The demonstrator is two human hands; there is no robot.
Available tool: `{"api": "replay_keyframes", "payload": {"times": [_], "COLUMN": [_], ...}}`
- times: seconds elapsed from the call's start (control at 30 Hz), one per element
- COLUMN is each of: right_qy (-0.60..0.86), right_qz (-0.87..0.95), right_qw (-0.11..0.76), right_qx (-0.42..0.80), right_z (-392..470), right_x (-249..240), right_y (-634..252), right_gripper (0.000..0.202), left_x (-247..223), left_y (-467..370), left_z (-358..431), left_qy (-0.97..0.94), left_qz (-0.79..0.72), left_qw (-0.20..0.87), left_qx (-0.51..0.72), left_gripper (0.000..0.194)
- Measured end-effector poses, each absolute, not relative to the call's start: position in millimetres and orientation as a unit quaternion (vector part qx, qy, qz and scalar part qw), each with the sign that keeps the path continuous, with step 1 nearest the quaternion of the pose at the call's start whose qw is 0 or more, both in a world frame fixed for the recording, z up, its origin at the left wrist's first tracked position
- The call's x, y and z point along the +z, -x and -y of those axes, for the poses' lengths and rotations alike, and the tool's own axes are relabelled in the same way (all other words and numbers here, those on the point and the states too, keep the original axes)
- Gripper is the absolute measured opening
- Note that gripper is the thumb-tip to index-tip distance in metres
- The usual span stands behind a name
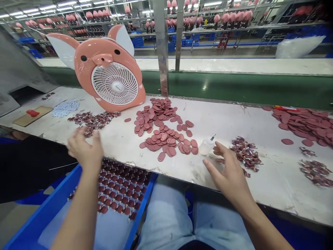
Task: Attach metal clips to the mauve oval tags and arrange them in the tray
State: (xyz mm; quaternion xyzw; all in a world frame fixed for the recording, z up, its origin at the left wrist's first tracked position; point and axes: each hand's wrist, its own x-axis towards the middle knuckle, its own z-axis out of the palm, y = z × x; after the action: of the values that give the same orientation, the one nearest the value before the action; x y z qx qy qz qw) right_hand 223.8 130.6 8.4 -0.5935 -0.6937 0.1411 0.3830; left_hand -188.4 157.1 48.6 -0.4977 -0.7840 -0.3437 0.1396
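Note:
My left hand (85,148) is open over the front edge of the table, its fingertips at a pile of small dark-brown parts (91,121). Its thumb and fingers are apart and I see nothing in them. My right hand (229,171) is open too, thumb and fingers spread, just right of a small translucent bottle (206,147) with a thin needle tip. Whether a fingertip touches the bottle I cannot tell. Left of the bottle lie heaps of flat oval dusty-red discs (163,139). Right of my right hand is another pile of small brown parts (246,154).
A pink animal-shaped fan (84,74) stands behind the left pile. Pale blue small pieces (65,108) and cardboard with a red item (33,113) lie farther left. Below, a blue crate (41,222) holds rows of brown parts. More red discs (309,126) lie right.

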Motion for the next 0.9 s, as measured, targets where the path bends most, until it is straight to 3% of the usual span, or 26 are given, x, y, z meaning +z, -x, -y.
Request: {"api": "replay_keyframes", "payload": {"times": [0.13,0.27,0.37,0.6,0.7,0.83,0.9], "right_qy": [0.616,0.613,0.600,0.473,0.471,0.441,0.393], "right_qz": [0.687,0.692,0.677,0.605,0.579,0.519,0.494], "right_qw": [0.360,0.343,0.368,0.473,0.452,0.414,0.373], "right_qx": [0.138,0.166,0.215,0.431,0.490,0.605,0.680], "right_z": [-150,-159,-149,-99,-79,-62,-58], "right_x": [5,9,13,9,17,26,26], "right_y": [-219,-219,-221,-221,-211,-201,-203], "right_gripper": [0.063,0.040,0.037,0.039,0.035,0.033,0.032], "left_x": [32,35,46,58,53,50,50], "left_y": [86,30,25,27,8,-22,-29], "left_z": [-118,-106,-111,-104,-79,-36,-16], "left_qy": [0.620,0.656,0.654,0.621,0.594,0.457,0.389], "left_qz": [0.717,0.712,0.726,0.734,0.715,0.637,0.623], "left_qw": [0.061,-0.001,-0.037,-0.155,-0.237,-0.466,-0.527], "left_qx": [-0.313,-0.250,-0.212,-0.227,-0.283,-0.412,-0.427], "left_gripper": [0.030,0.019,0.013,0.004,0.004,0.017,0.022]}}
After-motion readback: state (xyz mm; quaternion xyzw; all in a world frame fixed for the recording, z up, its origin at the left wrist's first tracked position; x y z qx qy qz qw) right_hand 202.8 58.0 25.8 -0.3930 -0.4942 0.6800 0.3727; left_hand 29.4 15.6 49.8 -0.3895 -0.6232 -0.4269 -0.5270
